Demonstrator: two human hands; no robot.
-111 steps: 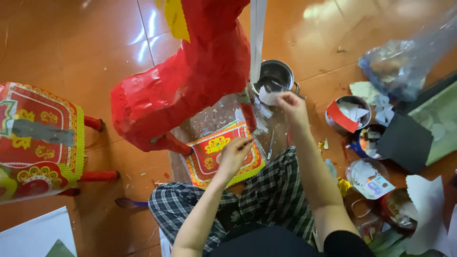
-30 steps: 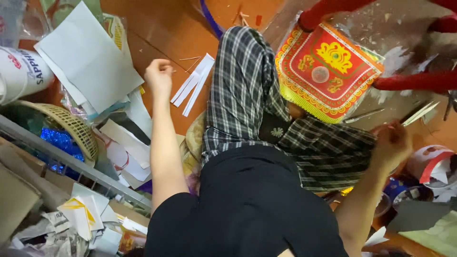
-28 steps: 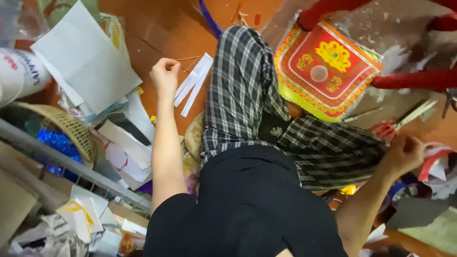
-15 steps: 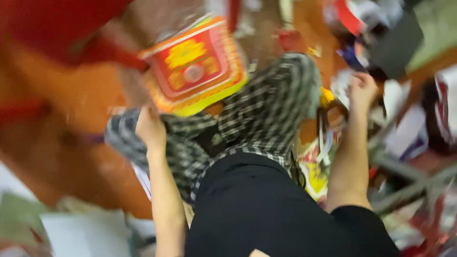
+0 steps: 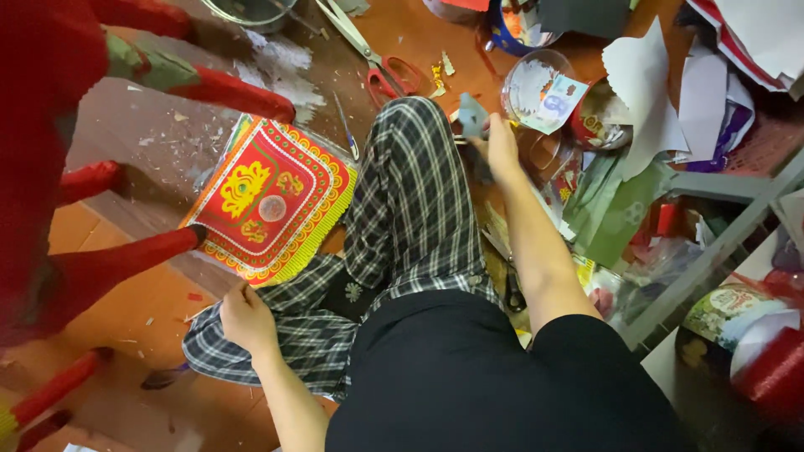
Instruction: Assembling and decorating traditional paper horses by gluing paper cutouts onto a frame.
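Here, right hand point(image 5: 501, 149) outstretched pinching grey paper point(image 5: 471, 117), left hand point(image 5: 244, 316) on knee.

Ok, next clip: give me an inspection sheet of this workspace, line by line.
Surface: orange-brown floor, strewn with white scraps and glue smears near the top.
Job's things: small grey-blue paper piece pinched in the right hand; red and yellow patterned paper square lying beside the left knee.
Clutter: red-handled scissors, clear plastic container, loose white and green paper sheets, metal bowl at the top edge.
Grippers: left hand rests on the plaid trouser leg, holding nothing visible; right hand closed on the paper piece.
Cables: nothing seen.
Surroundings: large red paper figure with legs at left; grey metal shelf frame at right.
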